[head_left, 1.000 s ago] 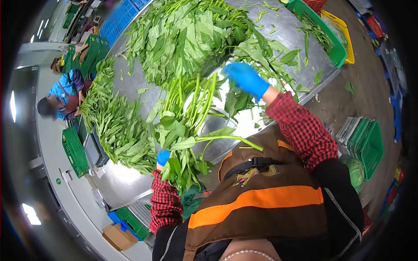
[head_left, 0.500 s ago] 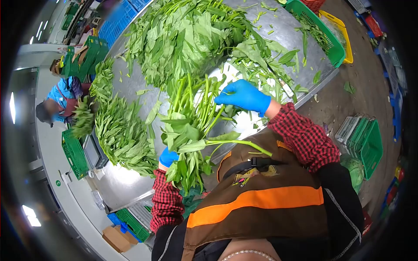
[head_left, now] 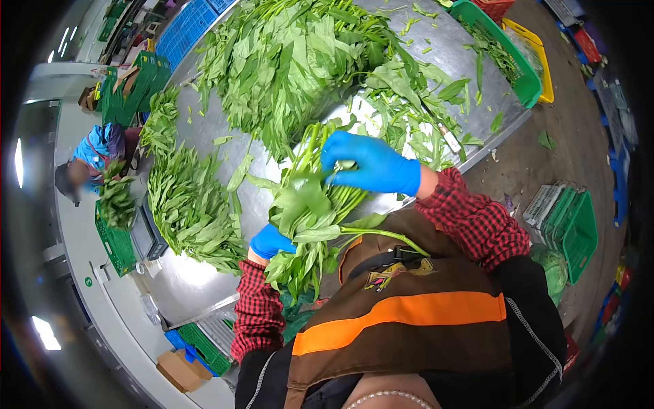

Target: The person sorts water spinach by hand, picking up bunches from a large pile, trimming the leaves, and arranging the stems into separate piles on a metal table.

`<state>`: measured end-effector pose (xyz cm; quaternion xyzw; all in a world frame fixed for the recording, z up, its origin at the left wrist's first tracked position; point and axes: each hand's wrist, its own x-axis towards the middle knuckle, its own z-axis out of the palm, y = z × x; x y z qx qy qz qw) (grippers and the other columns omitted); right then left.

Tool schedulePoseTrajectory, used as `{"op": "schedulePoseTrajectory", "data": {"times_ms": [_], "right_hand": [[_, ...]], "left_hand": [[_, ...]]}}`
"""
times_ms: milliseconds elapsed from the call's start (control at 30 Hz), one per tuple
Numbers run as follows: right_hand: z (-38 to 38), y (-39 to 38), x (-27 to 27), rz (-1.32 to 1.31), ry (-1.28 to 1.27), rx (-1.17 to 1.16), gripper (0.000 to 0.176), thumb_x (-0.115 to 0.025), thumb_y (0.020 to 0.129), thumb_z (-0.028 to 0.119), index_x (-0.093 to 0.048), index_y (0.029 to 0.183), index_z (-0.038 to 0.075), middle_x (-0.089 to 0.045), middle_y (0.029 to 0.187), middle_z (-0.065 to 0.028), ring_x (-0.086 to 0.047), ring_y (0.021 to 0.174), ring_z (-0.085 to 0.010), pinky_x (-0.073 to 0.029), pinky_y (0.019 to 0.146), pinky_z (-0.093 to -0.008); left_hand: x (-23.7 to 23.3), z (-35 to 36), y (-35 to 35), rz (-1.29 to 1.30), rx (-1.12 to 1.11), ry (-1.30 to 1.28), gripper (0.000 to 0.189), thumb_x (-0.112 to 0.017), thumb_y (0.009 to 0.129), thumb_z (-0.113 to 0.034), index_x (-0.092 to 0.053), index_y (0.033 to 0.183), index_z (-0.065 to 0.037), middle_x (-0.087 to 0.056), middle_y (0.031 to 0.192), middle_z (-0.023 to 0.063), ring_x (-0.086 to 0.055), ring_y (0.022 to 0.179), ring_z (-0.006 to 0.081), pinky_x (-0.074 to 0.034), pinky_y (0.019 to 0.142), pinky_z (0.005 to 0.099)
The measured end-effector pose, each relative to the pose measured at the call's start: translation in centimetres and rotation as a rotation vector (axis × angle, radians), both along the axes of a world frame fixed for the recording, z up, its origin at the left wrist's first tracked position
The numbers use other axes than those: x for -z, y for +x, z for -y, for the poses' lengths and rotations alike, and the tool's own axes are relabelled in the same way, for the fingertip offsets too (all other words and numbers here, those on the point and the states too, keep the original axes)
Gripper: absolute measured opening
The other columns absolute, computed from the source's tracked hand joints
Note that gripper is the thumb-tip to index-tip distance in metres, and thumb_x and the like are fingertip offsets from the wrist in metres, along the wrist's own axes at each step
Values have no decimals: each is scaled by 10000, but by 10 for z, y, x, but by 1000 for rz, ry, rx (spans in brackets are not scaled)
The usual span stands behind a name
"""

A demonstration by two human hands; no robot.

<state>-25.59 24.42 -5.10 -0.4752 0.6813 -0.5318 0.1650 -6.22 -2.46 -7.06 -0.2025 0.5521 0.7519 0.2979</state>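
Note:
A bunch of long-stemmed leafy greens (head_left: 306, 232) hangs before my apron, its leaves drooping toward me and its stems pointing away. My left hand (head_left: 271, 242), in a blue glove, is closed around the bunch from the left; leaves cover most of its fingers. My right hand (head_left: 371, 163), gloved in blue too, bends over the stems on the right side, with a bit of leaf showing between its curled fingers. One stray stem (head_left: 392, 238) sticks out to the right over the apron. Behind my hands lies a large heap of greens (head_left: 279, 75).
On the metal table (head_left: 197, 286), several bunches (head_left: 187, 211) line the left side. A knife (head_left: 446, 136) lies among cut leaves at the right edge. A green basket (head_left: 521, 85) holds trimmings. Another person (head_left: 95, 153) holds greens at the far left.
My right hand has moved left and closed in on the stems. My left hand and the bunch have shifted slightly right. The other person's bunch has lowered.

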Motion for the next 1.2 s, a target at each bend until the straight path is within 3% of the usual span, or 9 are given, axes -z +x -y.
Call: {"op": "schedulePoseTrajectory", "data": {"times_ms": [133, 267, 533, 633, 900, 967, 1067, 1133, 1200], "right_hand": [[-13, -12, 7, 858, -133, 116, 301, -590, 934, 293, -572, 1100, 43, -602, 905, -27, -582, 839, -94, -481, 732, -262], [-64, -69, 62, 1156, -397, 473, 271, -599, 930, 259, -558, 1120, 69, -596, 861, -1, -551, 744, -84, -461, 637, -233], [-61, -65, 7, 466, 360, 296, 570, -714, 812, 412, -575, 1156, -21, -624, 1024, -103, -574, 950, -160, -456, 843, -289], [-39, -49, 11, 383, 285, 175, 472, -723, 807, 374, -621, 1070, -5, -629, 927, -76, -561, 844, -135, -453, 765, -293], [-59, -80, 60, 818, 289, 368, 403, -717, 805, 383, -678, 967, 16, -657, 830, -47, -593, 720, -131, -488, 709, -288], [-69, -84, 43, -112, 1024, 201, 546, -691, 771, 511, -675, 1063, 50, -672, 989, -158, -650, 843, -267, -509, 737, -348], [-60, -83, 58, -463, 595, 562, 665, -666, 747, 593, -647, 1134, 53, -638, 1129, -162, -623, 989, -323, -485, 865, -386], [-38, -76, 3, 146, 572, 190, 632, -665, 797, 520, -609, 1188, 26, -620, 1172, -170, -598, 1065, -288, -460, 921, -349], [-12, -61, -4, 206, 603, -94, 640, -662, 804, 521, -597, 1216, 36, -644, 1129, -128, -606, 1022, -249, -449, 918, -323]], "left_hand": [[11, 17, 12, -40, 124, -34, 894, -803, 540, 72, -463, 1360, -25, -584, 1264, 89, -575, 1110, 209, -453, 973, 358], [13, 31, 27, -134, 259, -174, 904, -837, 533, 66, -467, 1353, -28, -581, 1267, 89, -559, 1125, 202, -455, 972, 377], [12, 27, 16, -47, 265, -194, 909, -883, 518, -10, -483, 1334, -25, -594, 1243, 85, -570, 1091, 189, -462, 955, 351], [-7, 10, 1, -24, 266, -126, 971, -904, 494, -37, -456, 1356, -32, -574, 1267, 80, -551, 1114, 184, -451, 967, 343], [-41, -18, -25, -182, 516, -164, 975, -917, 521, -98, -444, 1371, -32, -540, 1312, 73, -495, 1178, 170, -369, 1036, 327], [-42, -19, -25, -110, 519, -98, 854, -877, 605, -101, -464, 1348, -19, -563, 1285, 64, -510, 1140, 158, -389, 1013, 319], [-39, -22, -31, -144, 643, -153, 781, -874, 619, -123, -513, 1302, -13, -596, 1241, 69, -545, 1085, 147, -412, 987, 314], [-44, -25, -36, -160, 690, -185, 773, -872, 623, -128, -517, 1299, -13, -597, 1240, 70, -546, 1084, 147, -413, 986, 314], [-57, -33, -49, -194, 746, -227, 752, -869, 634, -153, -526, 1288, -10, -598, 1239, 70, -547, 1082, 148, -416, 981, 316]]}}
